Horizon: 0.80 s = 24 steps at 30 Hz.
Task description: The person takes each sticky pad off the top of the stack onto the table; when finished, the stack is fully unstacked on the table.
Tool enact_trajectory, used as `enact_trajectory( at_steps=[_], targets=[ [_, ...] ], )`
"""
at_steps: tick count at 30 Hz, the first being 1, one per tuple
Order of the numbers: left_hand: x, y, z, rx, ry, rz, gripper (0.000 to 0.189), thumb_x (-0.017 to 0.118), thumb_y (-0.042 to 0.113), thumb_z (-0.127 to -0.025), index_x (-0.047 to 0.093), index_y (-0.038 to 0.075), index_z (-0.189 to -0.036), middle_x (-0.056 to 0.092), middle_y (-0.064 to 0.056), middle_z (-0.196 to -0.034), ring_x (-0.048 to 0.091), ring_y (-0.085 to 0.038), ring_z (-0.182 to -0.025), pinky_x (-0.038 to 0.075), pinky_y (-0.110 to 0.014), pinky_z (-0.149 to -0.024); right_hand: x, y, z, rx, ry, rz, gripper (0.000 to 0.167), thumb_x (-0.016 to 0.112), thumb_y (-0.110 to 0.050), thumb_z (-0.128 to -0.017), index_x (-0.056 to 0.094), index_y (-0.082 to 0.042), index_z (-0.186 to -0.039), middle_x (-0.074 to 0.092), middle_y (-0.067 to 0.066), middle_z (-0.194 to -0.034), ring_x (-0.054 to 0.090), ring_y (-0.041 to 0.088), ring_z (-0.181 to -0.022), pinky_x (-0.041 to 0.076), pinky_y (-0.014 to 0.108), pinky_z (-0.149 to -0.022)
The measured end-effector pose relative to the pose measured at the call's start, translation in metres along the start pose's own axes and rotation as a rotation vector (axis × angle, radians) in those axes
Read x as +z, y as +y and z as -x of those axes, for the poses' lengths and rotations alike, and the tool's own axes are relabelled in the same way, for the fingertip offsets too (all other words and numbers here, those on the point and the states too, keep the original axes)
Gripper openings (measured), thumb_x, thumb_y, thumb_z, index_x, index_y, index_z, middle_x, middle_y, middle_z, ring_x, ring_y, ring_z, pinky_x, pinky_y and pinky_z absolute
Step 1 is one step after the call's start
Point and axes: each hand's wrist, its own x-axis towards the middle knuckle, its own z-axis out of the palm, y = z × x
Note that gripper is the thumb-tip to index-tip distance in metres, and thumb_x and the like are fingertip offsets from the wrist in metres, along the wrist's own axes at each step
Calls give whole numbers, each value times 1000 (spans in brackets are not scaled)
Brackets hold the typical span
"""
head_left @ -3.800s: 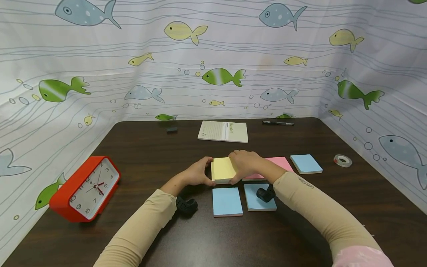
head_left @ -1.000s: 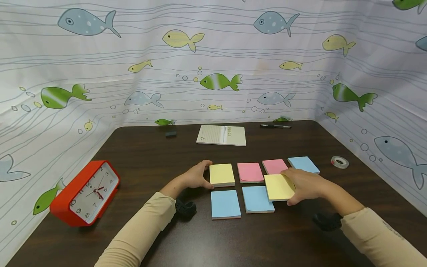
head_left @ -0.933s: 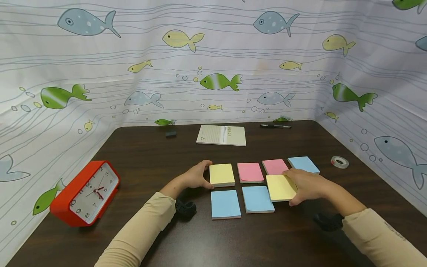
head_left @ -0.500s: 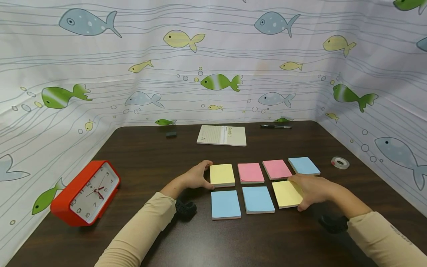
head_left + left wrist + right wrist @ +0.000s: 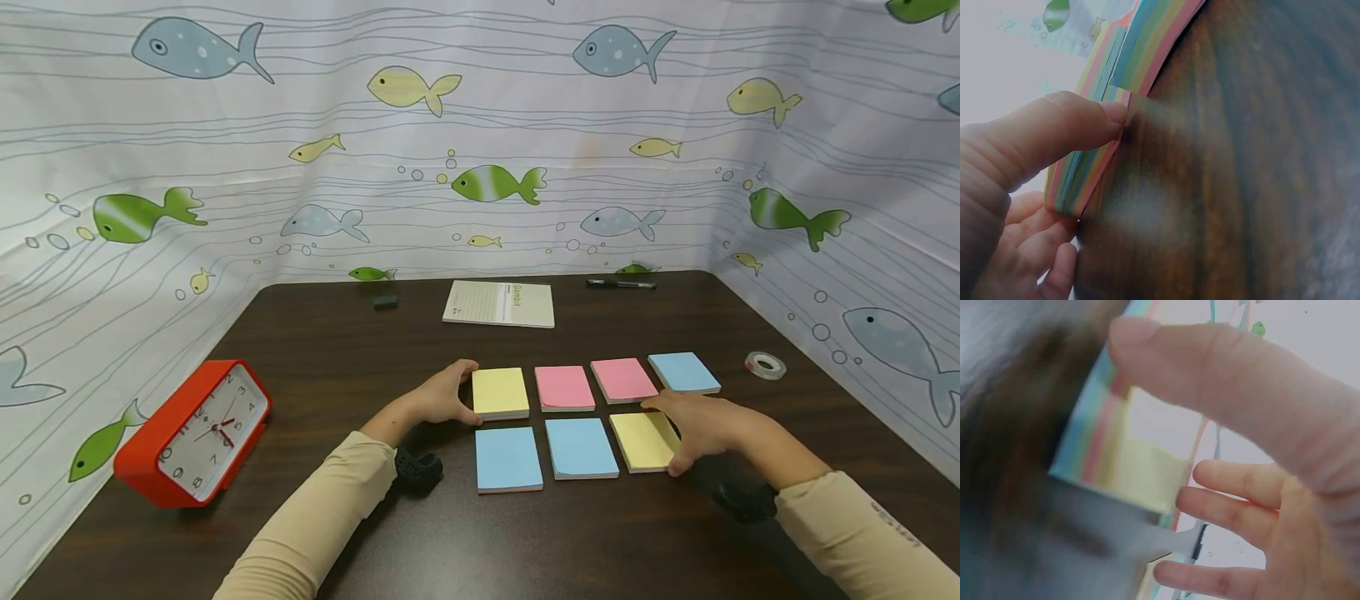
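My left hand (image 5: 441, 396) grips a yellow sticky-note pad (image 5: 500, 393) by its left end. In the left wrist view the thumb lies along the striped near edge of that pad (image 5: 1079, 169), with fingers behind it. Farther right lies a second yellow pad (image 5: 643, 442), right of two blue pads (image 5: 508, 460). Around its right side my right hand (image 5: 701, 425) is spread, thumb at the near corner and fingertips just beyond the back edge. The right wrist view shows straight fingers (image 5: 1229, 509) past this pad (image 5: 1154, 469), whose edge is blurred.
Two pink pads (image 5: 564, 388) and a blue pad (image 5: 684, 372) continue the back row. A red clock (image 5: 193, 433) stands left, a tape roll (image 5: 765, 365) right. A notebook (image 5: 498, 304), pen (image 5: 621, 284) and small dark block (image 5: 386, 302) lie at the back.
My right hand has carried the second yellow pad rightward from the left stack and lowered it beside the blue pads, where its fingers now stand spread. The left hand has stayed at its pad.
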Motion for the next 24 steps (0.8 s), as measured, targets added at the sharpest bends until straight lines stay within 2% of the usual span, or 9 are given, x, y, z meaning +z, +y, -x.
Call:
enact_trajectory(
  at_steps=[4, 6, 14, 18, 24],
  targets=[
    [-1, 0, -1, -11, -4, 4, 86, 79, 14, -63, 29, 1, -131, 33, -13, -132, 34, -25, -120, 31, -38, -93, -6, -4, -1, -7, 44, 21, 86, 80, -41, -52, 46, -4, -122, 46, 17, -119, 46, 38, -100, 40, 56, -65],
    [-1, 0, -1, -8, -6, 4, 86, 79, 14, -63, 28, 1, -131, 33, -13, -132, 34, -25, -120, 31, -38, -93, -9, -7, -2, -15, 58, 13, 83, 79, -41, -54, 47, -5, -122, 45, 17, -120, 44, 38, -101, 41, 53, -64],
    [2, 2, -1, 4, -16, -10, 84, 79, 16, -63, 30, 0, -130, 34, -13, -130, 35, -25, -119, 31, -38, -93, -16, -21, -7, -58, 142, -2, 64, 71, -38, -68, 51, -4, -119, 47, 18, -120, 43, 38, -108, 41, 52, -72],
    [1, 4, 0, -10, -12, -29, 84, 79, 16, -63, 30, 0, -130, 34, -14, -131, 35, -26, -119, 31, -39, -92, -18, -34, -19, -97, 178, 10, 58, 68, -37, -72, 52, -4, -117, 50, 14, -118, 45, 34, -107, 43, 49, -70],
    [-1, 4, 0, 6, -6, -72, 85, 79, 18, -63, 31, -2, -130, 36, -15, -129, 38, -26, -116, 33, -39, -91, -19, -58, -44, -158, 205, 60, 52, 67, -36, -74, 54, -6, -115, 53, 11, -115, 48, 29, -105, 44, 44, -71]
  ],
)
